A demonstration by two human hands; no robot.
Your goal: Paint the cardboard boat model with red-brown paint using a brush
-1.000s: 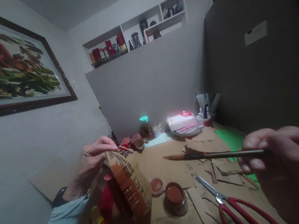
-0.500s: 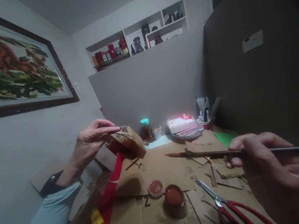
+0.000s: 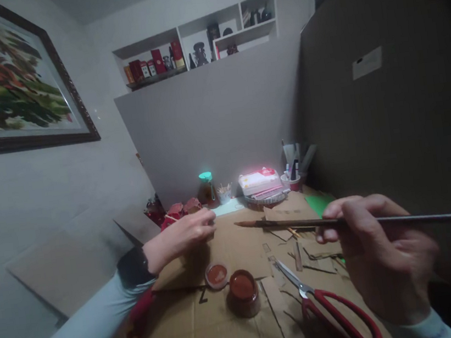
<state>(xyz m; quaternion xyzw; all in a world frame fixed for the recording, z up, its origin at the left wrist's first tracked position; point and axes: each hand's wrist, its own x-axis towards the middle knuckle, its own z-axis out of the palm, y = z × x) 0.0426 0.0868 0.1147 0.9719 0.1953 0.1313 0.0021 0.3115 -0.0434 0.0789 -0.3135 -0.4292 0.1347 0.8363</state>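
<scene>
The right hand [image 3: 380,256] pinches a paintbrush [image 3: 299,223] mid-handle, tip pointing to nine o'clock over the cardboard [image 3: 235,245]. It looks light, stiff and thin; its wet bristles smear, so the handle is the place to hold. The left hand [image 3: 184,235], fingers loosely curled, rests at ten o'clock of the open paint jar [image 3: 243,291].

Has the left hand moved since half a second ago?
Yes. The left hand dropped from above the paint jar level down onto the cardboard sheet.

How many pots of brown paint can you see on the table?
2. One round open brown paint jar stands near the front. One small shallow brown-filled lid or dish sits just left of it. Others may be hidden.
</scene>
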